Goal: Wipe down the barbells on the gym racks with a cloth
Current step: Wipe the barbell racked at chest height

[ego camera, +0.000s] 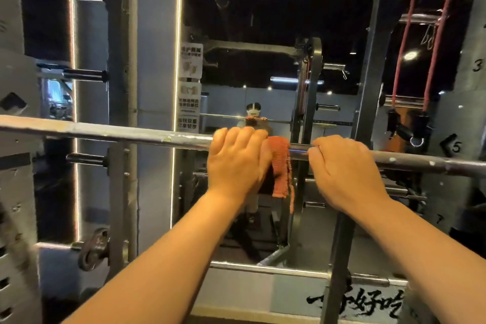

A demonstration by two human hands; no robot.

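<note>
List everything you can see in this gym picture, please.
barbell: one, grey steel, level across the view
cloth: one, orange, draped over the barbell's middle
mirror: one, light-edged, behind the barbell
rack posts: two, grey, one on each side
pegs: three bare, dark metal, on the left post
weight plate: one, dark, small, low on the left post
bands: two strands, red, hanging at upper right
notices: about three, white, on the mirror's left edge
left hand: one, gripping the cloth on the barbell
right hand: one, fingers curled over the barbell, right of the cloth

Scuffed steel barbell [105,133] — nubby orange terry cloth [280,166]
</note>
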